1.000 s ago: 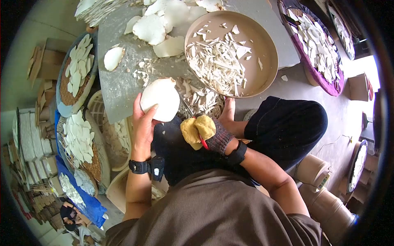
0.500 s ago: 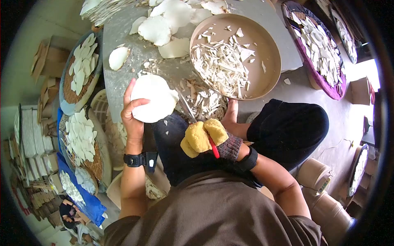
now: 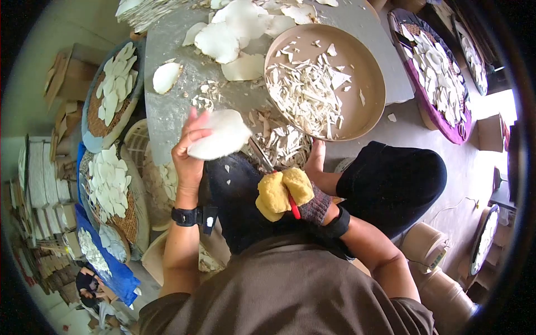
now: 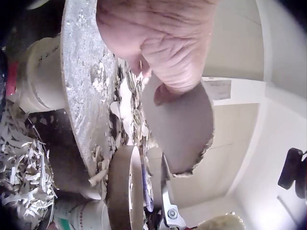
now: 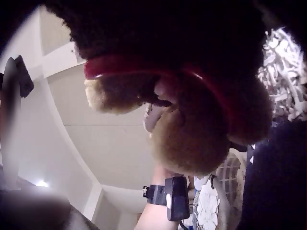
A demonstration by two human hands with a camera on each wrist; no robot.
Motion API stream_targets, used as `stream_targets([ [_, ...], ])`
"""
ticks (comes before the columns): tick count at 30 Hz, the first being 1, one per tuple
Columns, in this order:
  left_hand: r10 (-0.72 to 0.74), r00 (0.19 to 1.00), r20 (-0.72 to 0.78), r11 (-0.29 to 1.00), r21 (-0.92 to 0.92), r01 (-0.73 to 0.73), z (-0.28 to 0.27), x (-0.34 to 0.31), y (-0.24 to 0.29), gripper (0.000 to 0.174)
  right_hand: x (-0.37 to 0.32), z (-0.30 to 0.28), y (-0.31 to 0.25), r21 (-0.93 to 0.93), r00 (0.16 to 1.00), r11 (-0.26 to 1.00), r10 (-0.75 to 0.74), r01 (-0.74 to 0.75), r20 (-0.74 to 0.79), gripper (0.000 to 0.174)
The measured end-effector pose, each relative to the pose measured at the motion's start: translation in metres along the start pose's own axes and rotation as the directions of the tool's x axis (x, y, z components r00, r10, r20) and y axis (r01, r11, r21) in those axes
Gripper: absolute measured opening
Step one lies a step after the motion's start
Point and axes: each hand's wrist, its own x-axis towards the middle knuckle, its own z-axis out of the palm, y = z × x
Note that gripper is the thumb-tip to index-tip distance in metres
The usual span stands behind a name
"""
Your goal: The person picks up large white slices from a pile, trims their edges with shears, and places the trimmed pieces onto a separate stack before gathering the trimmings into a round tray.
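Note:
My bare left hand [image 3: 190, 153] pinches a thin, flat white slice [image 3: 223, 134] between thumb and fingers, tilted above my left thigh. In the left wrist view its far edge is brownish and ragged. My right hand [image 3: 315, 205], in a dark knitted glove, grips scissors [image 4: 171, 208] whose red handles [image 3: 294, 207] are wrapped in yellow foam padding [image 3: 274, 192]. The blades point up towards the slice, and in the left wrist view their tips overlap its lower edge. The handles hide most of the gloved fingers in the right wrist view.
A round tan tray [image 3: 365, 120] of white trimmings sits on the grey table [image 3: 162, 120]. More slices [image 3: 218, 42] lie at the table's back, a small one [image 3: 166, 77] to the left. Loose trimmings [image 3: 287, 145] pile below the tray. Baskets of slices [image 3: 109, 181] stand left, another [image 3: 435, 70] right.
The left hand has turned the slice, from facing the head camera broadly to a tilted, narrower view. The right hand with the scissors has shifted slightly right and down.

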Motion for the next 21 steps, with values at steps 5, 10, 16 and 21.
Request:
stream_targets([
  [5, -0.464, 0.882, -0.09, 0.838, -0.366, 0.404, 0.021, -0.007, 0.028, 0.041, 0.011, -0.051, 0.01, 0.164, 0.997, 0.984, -0.064, 0.07, -0.042, 0.046],
  [10, -0.539, 0.842, 0.032, 0.783, -0.351, 0.514, 0.034, -0.023, 0.03, 0.046, 0.026, -0.029, 0.006, 0.209, 0.904, 0.96, -0.083, 0.185, -0.42, 0.09],
  [16, -0.568, 0.807, 0.164, 0.738, -0.331, 0.587, 0.04, -0.026, 0.041, 0.052, 0.026, -0.039, 0.007, 0.403, 0.939, 0.877, -0.134, 0.26, -0.316, 0.075],
  [21, -0.502, 0.851, -0.154, 0.818, -0.405, 0.409, 0.05, -0.031, 0.019, 0.052, 0.024, -0.03, 0.0, 0.153, 0.969, 0.969, -0.168, 0.196, -0.181, 0.066],
])
